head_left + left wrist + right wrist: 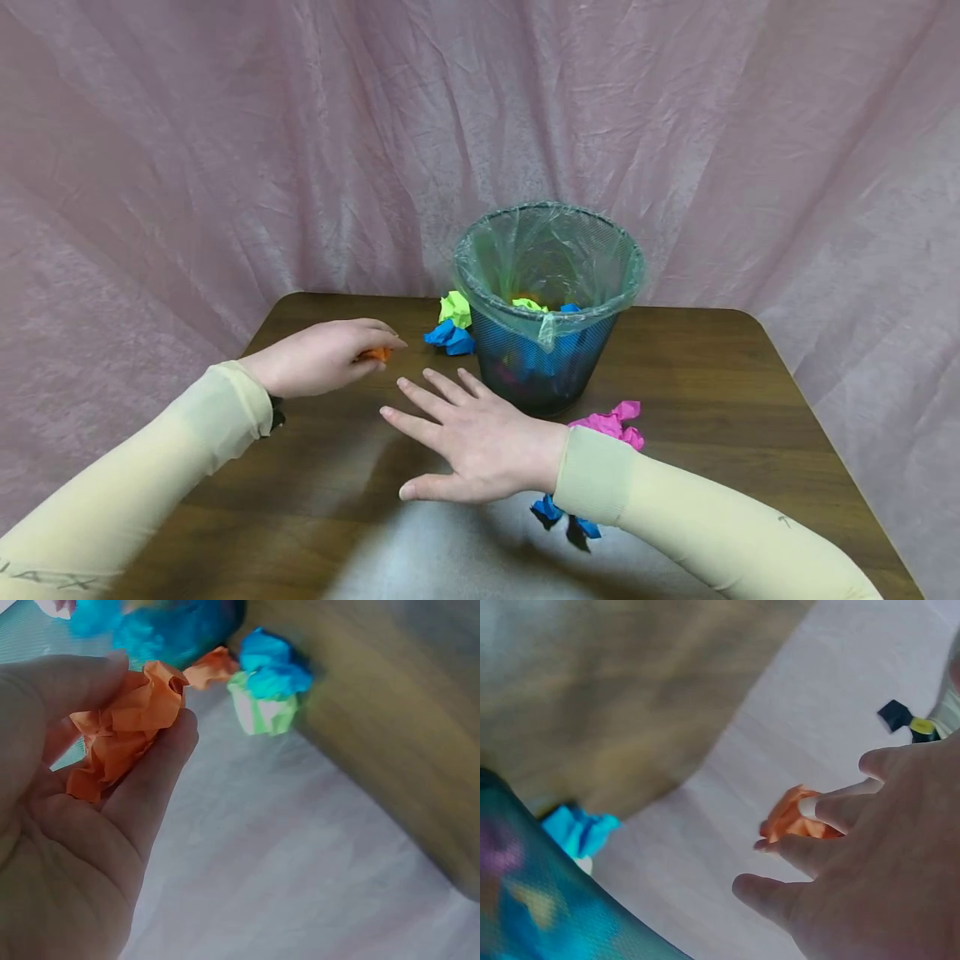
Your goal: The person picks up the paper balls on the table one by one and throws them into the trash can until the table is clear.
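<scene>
My left hand pinches a crumpled ball of orange paper between thumb and fingers, held left of the waste bin. In the head view only a bit of the orange ball shows under the fingers. My right hand is in front of the bin, palm down with fingers spread, holding nothing. The black mesh waste bin has a green plastic liner, with crumpled yellow-green and blue papers inside. Beside it on the left lie a yellow-green paper ball and a blue paper ball.
Pink crumpled paper lies right of the bin's base, partly behind my right sleeve. Nearer, blue crumpled paper shows under that sleeve. Another orange paper appears in the left wrist view. A pink curtain hangs behind the wooden table.
</scene>
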Demonstrator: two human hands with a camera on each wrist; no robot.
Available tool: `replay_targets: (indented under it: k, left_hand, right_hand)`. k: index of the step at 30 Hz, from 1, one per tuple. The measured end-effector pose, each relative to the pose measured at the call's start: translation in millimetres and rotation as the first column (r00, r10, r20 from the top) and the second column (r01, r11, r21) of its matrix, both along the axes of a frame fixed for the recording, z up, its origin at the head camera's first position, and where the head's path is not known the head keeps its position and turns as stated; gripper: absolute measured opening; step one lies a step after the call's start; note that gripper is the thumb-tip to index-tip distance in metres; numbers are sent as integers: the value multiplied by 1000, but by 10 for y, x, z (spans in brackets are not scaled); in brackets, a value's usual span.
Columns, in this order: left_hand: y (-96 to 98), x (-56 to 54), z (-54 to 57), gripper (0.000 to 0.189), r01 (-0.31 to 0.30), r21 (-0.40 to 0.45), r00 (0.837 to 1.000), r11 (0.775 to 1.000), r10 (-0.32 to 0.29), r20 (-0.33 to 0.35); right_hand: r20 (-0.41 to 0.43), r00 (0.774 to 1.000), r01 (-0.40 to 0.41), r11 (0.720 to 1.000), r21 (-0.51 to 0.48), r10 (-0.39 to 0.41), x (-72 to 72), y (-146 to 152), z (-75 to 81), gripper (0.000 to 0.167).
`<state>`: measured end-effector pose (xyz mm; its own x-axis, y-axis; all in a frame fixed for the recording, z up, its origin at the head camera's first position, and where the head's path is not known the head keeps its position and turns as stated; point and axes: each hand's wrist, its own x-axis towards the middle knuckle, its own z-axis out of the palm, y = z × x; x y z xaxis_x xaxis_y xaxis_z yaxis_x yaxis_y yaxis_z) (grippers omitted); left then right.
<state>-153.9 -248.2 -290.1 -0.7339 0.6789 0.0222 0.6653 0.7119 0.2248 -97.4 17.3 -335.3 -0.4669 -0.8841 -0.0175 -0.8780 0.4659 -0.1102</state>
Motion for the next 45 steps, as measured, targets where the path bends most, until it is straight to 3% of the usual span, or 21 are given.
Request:
replay_targets:
  k: [5, 12, 21, 27, 33, 40, 45]
  left_hand:
    - [47, -11, 226, 34, 45, 5, 996, 999, -44, -78]
    - [152, -70, 569, 35, 35, 44, 997, 998, -32, -66]
    - [427, -190, 891, 38, 91, 57, 990, 994, -84, -116]
    - [695, -274, 1034, 40, 120, 51, 987, 992, -113, -116]
    - [973, -380, 1105, 37, 143, 47, 984, 989, -137, -113]
    - [1215, -512, 1127, 39, 147, 39, 986, 988, -144, -79]
    - [1377, -605, 1132, 37, 149, 42, 987, 988, -147, -61]
  right_hand:
    - [-66, 997, -35, 999, -38, 32, 85, 135, 357, 84]
    - [-192, 981, -31, 995, -90, 13, 77, 430, 854, 83]
    - [-185, 967, 159, 983, -91, -174, -166, 885, 1256, 84]
    - [-120, 945, 298, 953, -59, -304, -388, 1167, 1372, 84]
    - [-60, 915, 397, 917, -32, -398, -568, 1391, 1392, 83]
    - [2, 885, 466, 885, -3, -466, -726, 1596, 1379, 84]
    - [9, 878, 479, 878, -4, -479, -806, 1690, 1366, 84]
